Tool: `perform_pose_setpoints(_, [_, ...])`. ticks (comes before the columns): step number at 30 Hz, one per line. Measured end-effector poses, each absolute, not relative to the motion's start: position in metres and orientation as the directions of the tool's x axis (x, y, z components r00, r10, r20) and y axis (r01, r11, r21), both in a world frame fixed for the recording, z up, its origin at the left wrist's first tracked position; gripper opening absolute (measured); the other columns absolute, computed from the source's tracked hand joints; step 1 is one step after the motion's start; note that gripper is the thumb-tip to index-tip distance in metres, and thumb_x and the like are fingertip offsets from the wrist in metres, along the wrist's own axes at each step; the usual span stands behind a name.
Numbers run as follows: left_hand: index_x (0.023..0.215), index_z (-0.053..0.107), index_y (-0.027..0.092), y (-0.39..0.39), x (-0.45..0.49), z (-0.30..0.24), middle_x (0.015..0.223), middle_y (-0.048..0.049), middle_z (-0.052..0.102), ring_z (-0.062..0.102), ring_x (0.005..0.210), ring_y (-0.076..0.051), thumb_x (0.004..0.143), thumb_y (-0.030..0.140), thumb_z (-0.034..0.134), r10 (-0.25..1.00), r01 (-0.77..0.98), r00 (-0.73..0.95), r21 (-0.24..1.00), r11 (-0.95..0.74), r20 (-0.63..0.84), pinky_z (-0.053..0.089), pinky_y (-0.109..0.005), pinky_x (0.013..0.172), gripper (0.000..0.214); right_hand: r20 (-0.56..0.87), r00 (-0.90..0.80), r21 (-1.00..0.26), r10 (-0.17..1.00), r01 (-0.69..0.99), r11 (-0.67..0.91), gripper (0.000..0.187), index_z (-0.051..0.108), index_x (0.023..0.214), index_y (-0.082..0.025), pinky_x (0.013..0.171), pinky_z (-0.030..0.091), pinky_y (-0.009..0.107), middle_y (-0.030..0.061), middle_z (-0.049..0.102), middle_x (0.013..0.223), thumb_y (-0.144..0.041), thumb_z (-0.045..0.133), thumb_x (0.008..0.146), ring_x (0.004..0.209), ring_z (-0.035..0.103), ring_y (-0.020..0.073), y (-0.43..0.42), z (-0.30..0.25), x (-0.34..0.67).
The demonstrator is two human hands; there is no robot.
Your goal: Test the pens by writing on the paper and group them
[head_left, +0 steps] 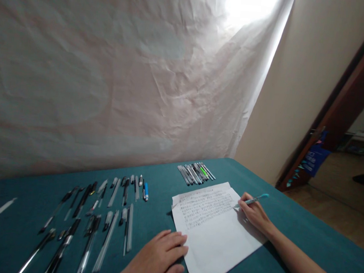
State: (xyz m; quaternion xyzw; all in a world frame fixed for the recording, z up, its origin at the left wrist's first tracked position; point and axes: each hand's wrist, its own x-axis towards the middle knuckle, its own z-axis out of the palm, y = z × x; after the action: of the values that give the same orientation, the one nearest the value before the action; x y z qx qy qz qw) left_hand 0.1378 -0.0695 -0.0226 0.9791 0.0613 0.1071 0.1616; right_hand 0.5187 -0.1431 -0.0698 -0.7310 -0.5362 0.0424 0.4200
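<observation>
A stack of white paper (pixel 214 251) lies tilted on the green tabletop, its upper part covered in rows of handwriting too small to read. My right hand (pixel 254 212) rests at the sheet's right edge, fingers closed round a light blue pen (pixel 260 198). The pen's tip touches or hovers just over the paper near the right end of the written lines; I cannot tell which. At the sheet's left edge my left hand (pixel 161 255) lies flat, palm down, its fingertips on the paper's border and nothing held in it.
Left of the paper, several disassembled pens (pixel 91 234) lie in two rows with caps and barrels apart. A blue pen part (pixel 146 191) ends the upper row. Beyond the sheet sits a row of pens (pixel 196 173). A pale sheet hangs behind the green table (pixel 157 218).
</observation>
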Motion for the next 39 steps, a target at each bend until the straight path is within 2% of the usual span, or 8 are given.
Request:
perform_pose_setpoints(12, [0.126, 0.044, 0.025, -0.068, 0.138, -0.023, 0.131, -0.006, 0.05, 0.045, 0.119, -0.023, 0.092, 0.036, 0.038, 0.14, 0.087, 0.974, 0.28, -0.956, 0.176, 0.036, -0.045, 0.098, 0.036, 0.369, 0.537, -0.724, 0.759, 0.678, -0.128, 0.018, 0.045, 0.057, -0.02, 0.045, 0.033, 0.022, -0.0048, 0.045, 0.047, -0.028, 0.044, 0.073, 0.046, 0.043, 0.0111, -0.143, -0.071, 0.521])
perform_pose_setpoints(18, [0.121, 0.046, 0.023, -0.068, 0.139, -0.03, 0.126, -0.0077, 0.054, 0.048, 0.116, -0.023, 0.091, 0.038, 0.038, 0.13, 0.066, 0.962, 0.253, -0.965, 0.242, 0.038, -0.042, 0.097, 0.034, 0.363, 0.52, -0.736, 0.773, 0.669, -0.104, 0.027, 0.052, 0.066, -0.018, 0.044, 0.037, 0.022, -0.0029, 0.051, 0.051, -0.039, 0.044, 0.081, 0.044, 0.046, 0.0114, -0.146, -0.068, 0.51])
perform_pose_setpoints(21, [0.117, 0.046, 0.022, -0.068, 0.14, -0.039, 0.119, -0.009, 0.059, 0.053, 0.11, -0.024, 0.089, 0.04, 0.04, 0.133, 0.055, 0.935, 0.237, -0.97, 0.329, 0.04, -0.04, 0.093, 0.034, 0.456, 0.304, -0.592, 0.836, 0.805, 0.03, 0.025, 0.057, 0.086, -0.018, 0.051, 0.043, 0.022, 0.003, 0.063, 0.073, -0.038, 0.043, 0.085, 0.057, 0.056, 0.0138, -0.146, -0.058, 0.483])
perform_pose_setpoints(23, [0.12, 0.041, 0.021, -0.067, 0.141, -0.046, 0.112, -0.0086, 0.062, 0.058, 0.101, -0.022, 0.09, 0.041, 0.038, 0.125, 0.032, 0.914, 0.238, -0.971, 0.385, 0.043, -0.036, 0.088, 0.036, 0.505, 0.071, -0.404, 0.86, 0.9, 0.164, 0.021, 0.059, 0.093, -0.02, 0.061, 0.045, 0.024, 0.005, 0.065, 0.085, -0.032, 0.043, 0.087, 0.072, 0.061, 0.016, -0.143, -0.051, 0.458])
perform_pose_setpoints(27, [0.129, 0.025, 0.02, -0.066, 0.142, -0.052, 0.094, -0.0058, 0.067, 0.063, 0.077, -0.017, 0.094, 0.044, 0.021, 0.077, -0.023, 0.859, 0.189, -0.982, 0.506, 0.045, -0.025, 0.07, 0.042, 0.461, -0.305, 0.039, 0.833, 0.945, 0.325, 0.017, 0.061, 0.086, -0.022, 0.056, 0.038, 0.023, 0.0005, 0.061, 0.066, -0.024, 0.044, 0.089, 0.06, 0.057, 0.014, -0.128, -0.037, 0.399])
perform_pose_setpoints(29, [0.128, 0.025, 0.02, -0.066, 0.143, -0.052, 0.083, -0.0034, 0.067, 0.062, 0.067, -0.014, 0.096, 0.038, 0.012, 0.069, -0.006, 0.849, 0.139, -0.99, 0.525, 0.043, -0.022, 0.062, 0.038, 0.457, -0.406, 0.158, 0.791, 0.913, 0.377, 0.011, 0.059, 0.084, -0.021, 0.055, 0.034, 0.024, 0.0005, 0.06, 0.066, -0.023, 0.049, 0.087, 0.06, 0.056, 0.0139, -0.116, -0.031, 0.369])
perform_pose_setpoints(34, [0.113, 0.04, 0.022, -0.066, 0.143, -0.052, 0.071, 0.0003, 0.065, 0.058, 0.055, -0.013, 0.097, 0.033, 0.009, 0.059, 0.041, 0.837, 0.045, -0.998, 0.544, 0.038, -0.021, 0.053, 0.036, 0.45, -0.472, 0.22, 0.758, 0.881, 0.418, 0.005, 0.055, 0.086, -0.023, 0.056, 0.03, 0.027, -0.0006, 0.059, 0.073, -0.027, 0.057, 0.083, 0.066, 0.054, 0.0161, -0.083, -0.02, 0.316])
perform_pose_setpoints(39, [0.107, 0.046, 0.021, -0.062, 0.137, -0.049, 0.073, -0.0015, 0.062, 0.06, 0.063, -0.014, 0.093, 0.05, 0.017, 0.227, 0.086, 0.811, 0.273, -0.958, 0.539, 0.043, -0.019, 0.059, 0.043, 0.47, -0.455, 0.228, 0.757, 0.891, 0.394, 0.005, 0.053, 0.083, -0.023, 0.057, 0.028, 0.028, -0.0007, 0.056, 0.074, -0.027, 0.055, 0.084, 0.067, 0.051, 0.0164, -0.065, -0.015, 0.294])
